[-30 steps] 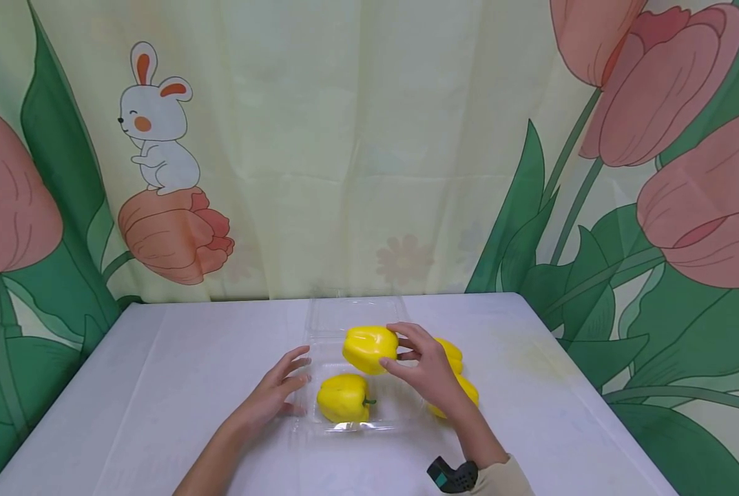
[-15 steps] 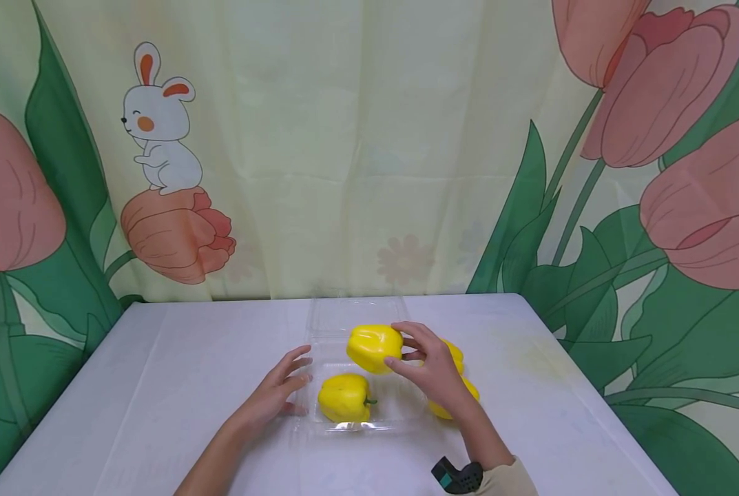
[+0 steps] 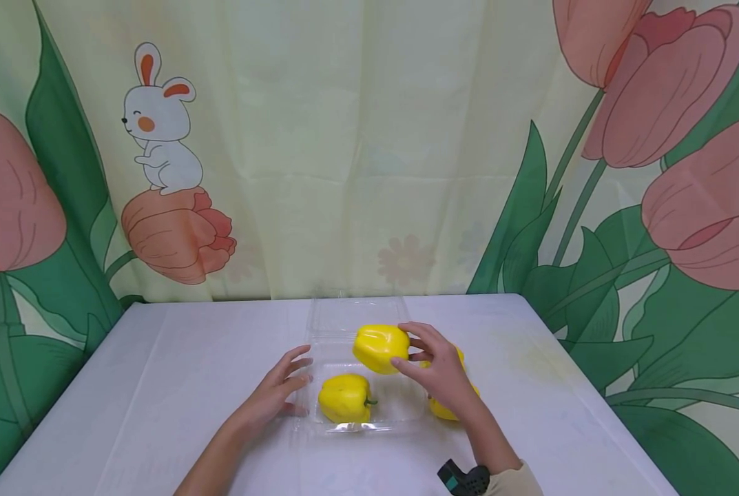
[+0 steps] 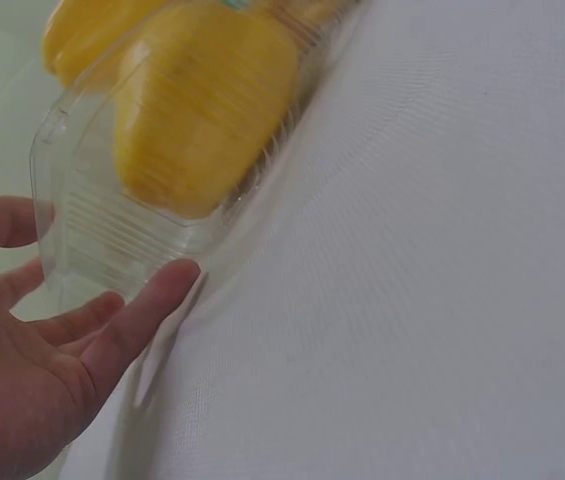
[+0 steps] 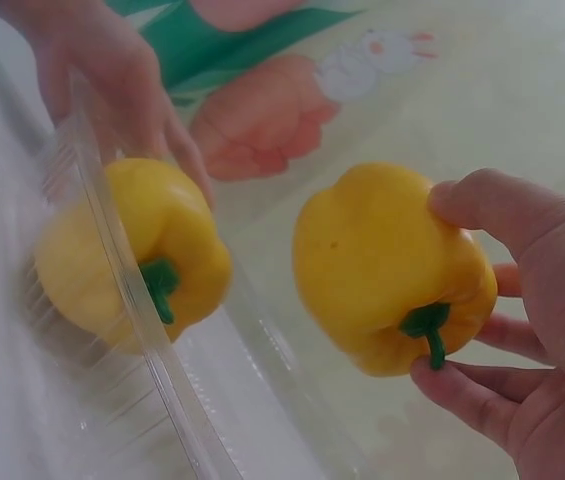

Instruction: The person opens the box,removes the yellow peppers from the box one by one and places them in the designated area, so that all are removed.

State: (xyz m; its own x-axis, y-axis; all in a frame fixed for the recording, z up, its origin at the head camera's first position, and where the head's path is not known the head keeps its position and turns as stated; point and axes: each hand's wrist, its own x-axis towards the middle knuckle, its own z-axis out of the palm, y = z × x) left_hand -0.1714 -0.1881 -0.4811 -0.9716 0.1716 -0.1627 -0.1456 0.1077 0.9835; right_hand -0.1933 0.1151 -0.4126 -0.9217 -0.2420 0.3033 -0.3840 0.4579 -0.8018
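Note:
My right hand (image 3: 437,365) grips a yellow bell pepper (image 3: 380,348) by its stem end and holds it above the back part of a clear plastic clamshell box (image 3: 397,403). In the right wrist view the held pepper (image 5: 382,265) shows its green stem between thumb and fingers. Inside the box, at its front left, lies another yellow pepper (image 3: 346,398), stem to the right. My left hand (image 3: 273,393) is at the box's left side, its fingers spread; in the left wrist view its fingertips (image 4: 177,280) touch or nearly touch the clear wall (image 4: 112,240).
To the right of the box, partly behind my right hand and forearm, are more yellow peppers (image 3: 445,409). The box's lid (image 3: 357,317) lies folded back toward the table's far edge. A white cloth covers the table (image 3: 561,413); a printed curtain (image 3: 357,151) hangs behind it.
My right hand has drifted slightly to the right with the held pepper, still above the box. The left hand and the pepper in the box stay in place.

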